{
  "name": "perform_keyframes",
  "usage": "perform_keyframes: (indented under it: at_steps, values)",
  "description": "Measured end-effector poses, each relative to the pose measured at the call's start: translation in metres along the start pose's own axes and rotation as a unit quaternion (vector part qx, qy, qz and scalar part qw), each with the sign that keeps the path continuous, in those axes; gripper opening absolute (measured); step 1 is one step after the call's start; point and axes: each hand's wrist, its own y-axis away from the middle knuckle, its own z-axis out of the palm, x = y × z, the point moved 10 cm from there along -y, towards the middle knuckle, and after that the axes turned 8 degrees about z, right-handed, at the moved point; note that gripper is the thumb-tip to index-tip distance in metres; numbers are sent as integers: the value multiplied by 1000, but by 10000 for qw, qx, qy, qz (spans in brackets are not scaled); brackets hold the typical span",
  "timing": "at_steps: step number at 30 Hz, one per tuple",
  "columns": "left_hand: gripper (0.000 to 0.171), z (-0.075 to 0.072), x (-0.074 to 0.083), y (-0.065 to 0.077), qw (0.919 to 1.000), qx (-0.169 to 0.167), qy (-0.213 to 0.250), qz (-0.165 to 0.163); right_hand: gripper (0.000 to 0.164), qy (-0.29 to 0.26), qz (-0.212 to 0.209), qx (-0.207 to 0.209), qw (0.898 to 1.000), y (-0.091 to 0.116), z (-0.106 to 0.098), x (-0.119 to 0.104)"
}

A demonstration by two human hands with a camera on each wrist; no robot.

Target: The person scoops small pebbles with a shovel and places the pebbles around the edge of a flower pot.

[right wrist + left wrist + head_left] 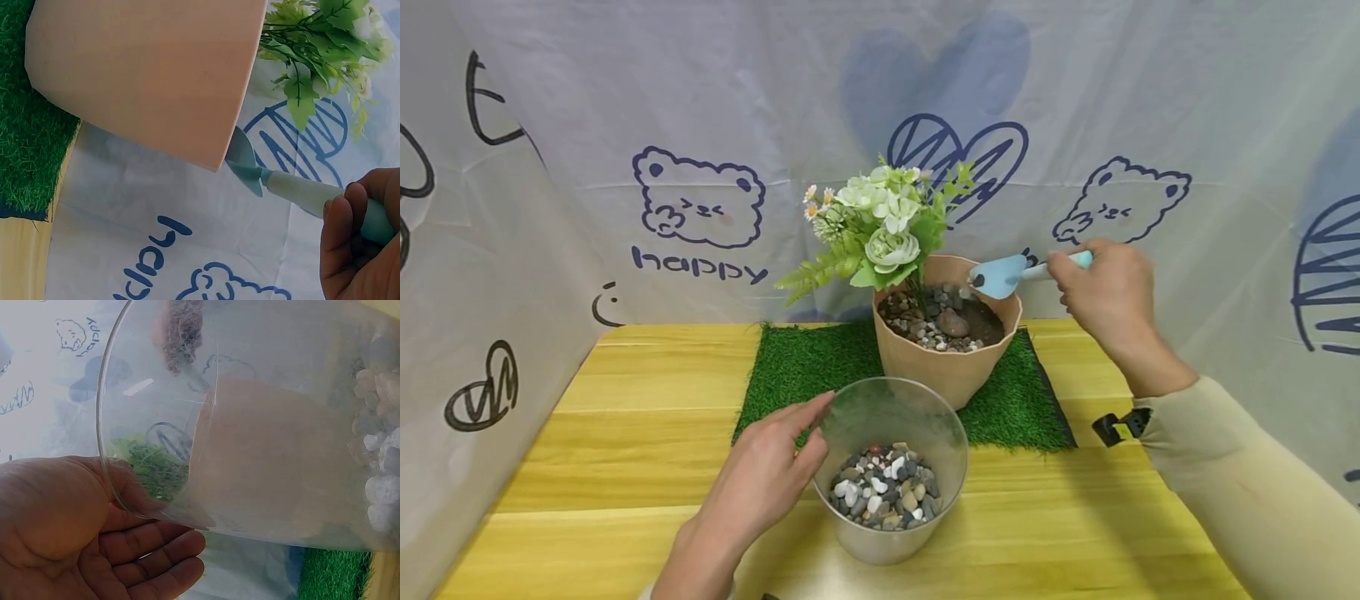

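In the head view, my right hand grips the handle of a small light-blue trowel. Its blade is tilted over the right rim of a peach flower pot, and a dark pebble shows on it. Inside the pot are brown soil, pebbles and a larger reddish stone. White-green flowers rise from its left side. My left hand holds the rim of a clear plastic bucket between thumb and forefinger; the other fingers lie along its outside in the left wrist view. Mixed pebbles cover the bucket's bottom.
A green turf mat lies under the pot on the wooden table. Close behind hangs a white cloth printed with bears and hearts, and more cloth closes off both sides. The bucket stands in front of the pot.
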Motion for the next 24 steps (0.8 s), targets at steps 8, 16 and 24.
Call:
perform_keyframes:
  at_steps: [8,16,24]
  values:
    - [52,0,0,0,10000,-19,14,-9,39,686,-555,324,9956,7,-3,-16]
    - [52,1,-1,0,10000,-68,28,-58,36,1059,-1161,405,9867,20,-2,-30]
    - [52,1,-2,0,9999,-89,36,-57,38,907,-1121,405,9887,29,-14,-32]
